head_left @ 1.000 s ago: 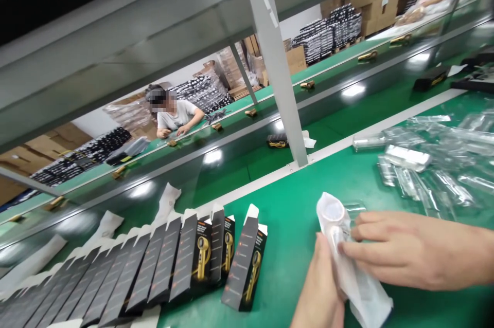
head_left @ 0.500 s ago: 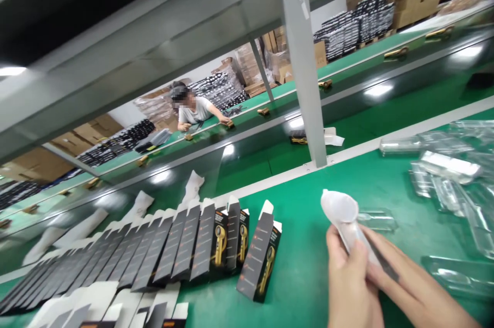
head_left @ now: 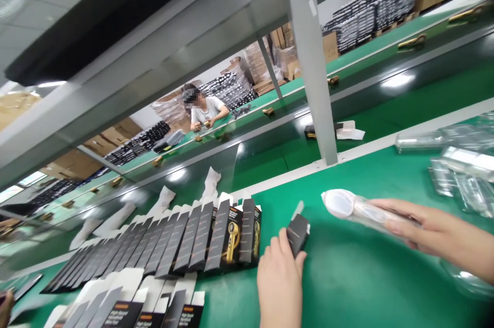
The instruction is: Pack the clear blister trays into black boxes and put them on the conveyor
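Pale-edged green tabletop [head_left: 347,271] separates left fingers [head_left: 285,240] gripping a black box [head_left: 298,231] from right fingers [head_left: 404,229] holding a pouch [head_left: 341,203].

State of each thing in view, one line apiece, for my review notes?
Left hand: gripping a black box
Black box: flap raised
Right hand: holding a wrapped item
Wrapped item: in whitish, translucent wrapping
Row of boxes: leaning side by side, white flaps open
Clear plastic trays: loose, heaped
Gold devices: unwrapped, spaced apart
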{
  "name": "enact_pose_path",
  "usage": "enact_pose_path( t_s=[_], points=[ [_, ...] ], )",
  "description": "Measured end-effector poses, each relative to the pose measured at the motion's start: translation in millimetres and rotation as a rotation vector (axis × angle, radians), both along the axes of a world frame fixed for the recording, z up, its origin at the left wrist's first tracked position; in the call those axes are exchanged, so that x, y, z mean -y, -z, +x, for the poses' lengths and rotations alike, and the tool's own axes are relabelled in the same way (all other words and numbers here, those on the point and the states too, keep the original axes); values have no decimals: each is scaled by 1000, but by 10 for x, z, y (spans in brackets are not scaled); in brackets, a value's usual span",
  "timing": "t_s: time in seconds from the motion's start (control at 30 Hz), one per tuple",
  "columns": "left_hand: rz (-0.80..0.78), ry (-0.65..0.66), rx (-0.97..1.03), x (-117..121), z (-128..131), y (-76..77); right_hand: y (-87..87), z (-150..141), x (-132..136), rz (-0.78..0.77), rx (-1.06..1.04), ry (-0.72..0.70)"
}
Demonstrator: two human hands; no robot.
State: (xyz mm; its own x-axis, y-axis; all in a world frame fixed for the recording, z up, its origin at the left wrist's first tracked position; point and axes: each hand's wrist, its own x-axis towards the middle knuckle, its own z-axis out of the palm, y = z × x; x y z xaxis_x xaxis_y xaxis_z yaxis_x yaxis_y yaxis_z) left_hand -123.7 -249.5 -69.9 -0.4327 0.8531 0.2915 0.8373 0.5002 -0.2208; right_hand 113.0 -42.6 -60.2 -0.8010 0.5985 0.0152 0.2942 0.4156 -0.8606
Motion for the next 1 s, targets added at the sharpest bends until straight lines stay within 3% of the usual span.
enact_pose_path(
  t_s=[0.13, 0.27, 0.37, 0.47, 0.57, 0.67, 0.8, 0.9, 1.0],
  points=[
    [252, 158, 178, -20, 166, 201, -80, 25, -28, -529, 63, -76],
    [356, 296, 336, -28, 177, 203, -194, 12, -64, -715, 43, -145],
    [403, 411, 290, -42, 171, 165, -265, 37, -101, -640, 107, -212],
    [357, 594, 247, -81, 192, 97, -309, 65, -71, -467, 167, -240],
    [306, 747, 257, -132, 224, 23, -308, 46, 42, -427, 216, -255],
    [301, 764, 245, -174, 254, -21, -277, -15, 191, -429, 194, -226],
    [317, 789, 218, -231, 300, -44, -275, -101, 346, -265, 234, -194],
    [277, 807, 198, -264, 320, -46, -279, -144, 369, -164, 277, -211],
    [192, 810, 184, -284, 316, -55, -256, -157, 310, -163, 276, -260]
  ],
)
